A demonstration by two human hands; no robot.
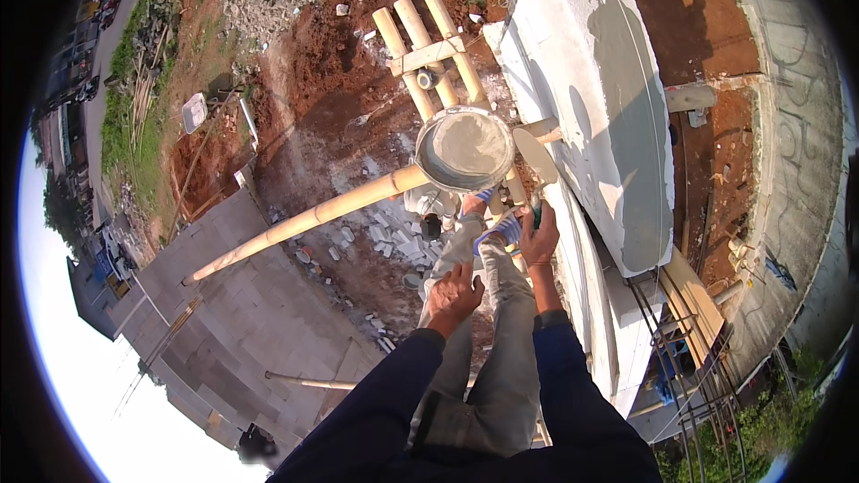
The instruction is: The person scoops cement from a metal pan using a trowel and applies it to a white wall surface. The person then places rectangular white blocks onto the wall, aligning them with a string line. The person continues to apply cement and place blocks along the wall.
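Note:
My right hand (540,234) grips the handle of a trowel (535,156), whose flat blade is tilted beside a round bucket of grey mortar (463,148). My left hand (455,293) hangs over my leg, fingers loosely bent and apart, holding nothing I can see. The bucket sits at the junction of bamboo poles (313,215) above the ground. My feet in striped footwear (497,234) are just below it. To my right rises a white block wall (559,54), with a broad grey mortar patch (640,134) on it.
Reddish soil (331,80) with rubble and broken white blocks (398,237) lies below. A grey block structure (224,304) curves at lower left. Steel rods (684,385) and boards (689,304) are at lower right, near a concrete wall with painted markings (796,125). A road runs far left.

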